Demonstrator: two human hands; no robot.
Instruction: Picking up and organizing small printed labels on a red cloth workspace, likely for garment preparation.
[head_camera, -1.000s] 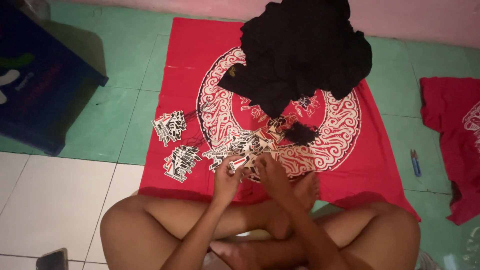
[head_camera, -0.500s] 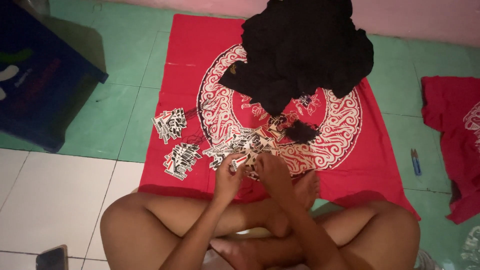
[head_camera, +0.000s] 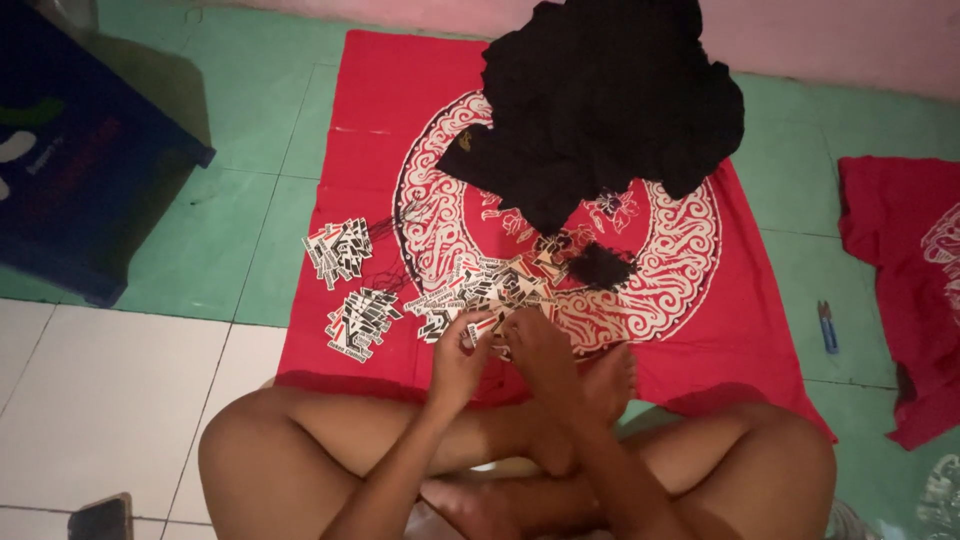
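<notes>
left hand (head_camera: 458, 358): fingers pinched narrow on one small tag (head_camera: 481, 326), likely to separate it.
right hand (head_camera: 532, 340): fingers curled over the loose tags (head_camera: 480, 290); grip could not be told.
tags: on the red cloth (head_camera: 380, 130), just beyond both hands.
sorted piles (head_camera: 340, 250): well left, apparently kept apart.
black garments (head_camera: 610, 100): heaped beyond.

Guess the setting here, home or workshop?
Probably a home floor used for small garment work: a tiled floor, a red printed cloth spread on it under a black fabric pile, and both hands sorting small printed tags.
</notes>
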